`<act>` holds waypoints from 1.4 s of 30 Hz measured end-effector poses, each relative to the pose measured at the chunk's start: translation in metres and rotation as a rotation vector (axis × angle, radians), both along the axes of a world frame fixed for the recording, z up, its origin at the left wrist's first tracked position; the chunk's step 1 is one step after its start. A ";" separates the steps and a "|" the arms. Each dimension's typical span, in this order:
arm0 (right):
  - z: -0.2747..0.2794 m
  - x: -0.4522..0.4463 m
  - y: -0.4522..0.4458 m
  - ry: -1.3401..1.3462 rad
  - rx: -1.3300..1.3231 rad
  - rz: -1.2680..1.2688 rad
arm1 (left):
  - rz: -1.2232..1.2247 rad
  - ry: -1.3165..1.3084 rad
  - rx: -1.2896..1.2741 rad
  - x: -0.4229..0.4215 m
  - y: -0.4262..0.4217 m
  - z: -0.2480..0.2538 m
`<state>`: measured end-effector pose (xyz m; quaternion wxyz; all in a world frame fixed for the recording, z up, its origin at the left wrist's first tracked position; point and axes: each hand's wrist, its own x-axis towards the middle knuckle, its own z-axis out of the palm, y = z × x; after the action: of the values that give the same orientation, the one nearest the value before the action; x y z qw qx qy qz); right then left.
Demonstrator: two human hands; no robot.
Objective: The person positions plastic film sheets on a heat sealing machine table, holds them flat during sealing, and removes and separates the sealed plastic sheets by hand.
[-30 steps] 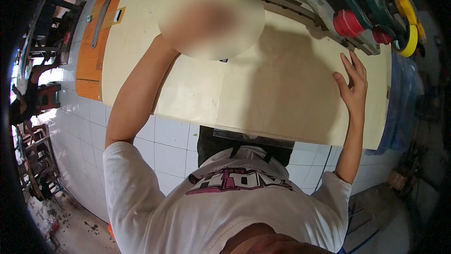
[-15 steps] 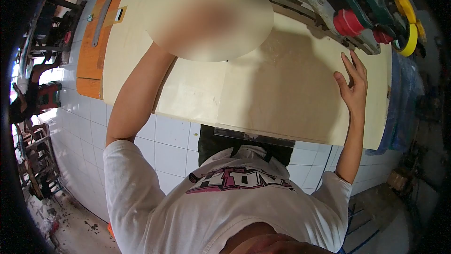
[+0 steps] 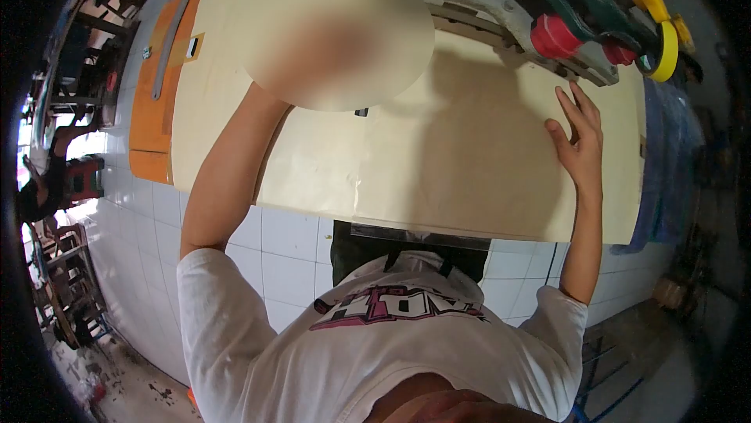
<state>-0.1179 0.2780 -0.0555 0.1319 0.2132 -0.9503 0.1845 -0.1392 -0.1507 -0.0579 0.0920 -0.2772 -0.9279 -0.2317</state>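
Note:
A wide pale-yellow sheet (image 3: 485,157) covers most of the table in front of me. My left hand (image 3: 332,51) reaches out over the sheet's far left part, but a round blurred patch hides its fingers and anything in them. Close to the sheet's right edge, my right hand (image 3: 580,141) rests with fingers stretched and spread, holding nothing. Its fingertips point toward the near end of a heavy grey-and-green machine frame (image 3: 583,67) with red knobs (image 3: 555,36). A small black piece (image 3: 361,112) peeks out just below the blurred patch.
A metal ruler-like strip (image 3: 176,20) lies on the orange tabletop (image 3: 151,141) at left. Yellow round parts (image 3: 665,51) stick out from the machine at upper right. Blue plastic wrapping (image 3: 665,165) hangs beyond the right edge. White floor tiles (image 3: 293,267) show below.
The view has shifted slightly, so the machine sits further left. The small black piece below the blur shows more clearly. My right hand stays spread near the same place on the sheet.

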 end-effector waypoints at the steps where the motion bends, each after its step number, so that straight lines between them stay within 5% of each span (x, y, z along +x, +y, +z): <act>1: 0.000 0.001 0.000 -0.013 -0.005 -0.009 | 0.007 -0.001 -0.005 0.000 0.000 -0.001; 42: -0.001 0.002 0.007 0.016 -0.031 -0.018 | 0.008 0.011 0.142 0.003 0.008 0.001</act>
<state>-0.1157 0.2845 -0.0568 0.1443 0.2038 -0.9482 0.1965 -0.1363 -0.1431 -0.0568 0.1174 -0.2674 -0.9097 -0.2951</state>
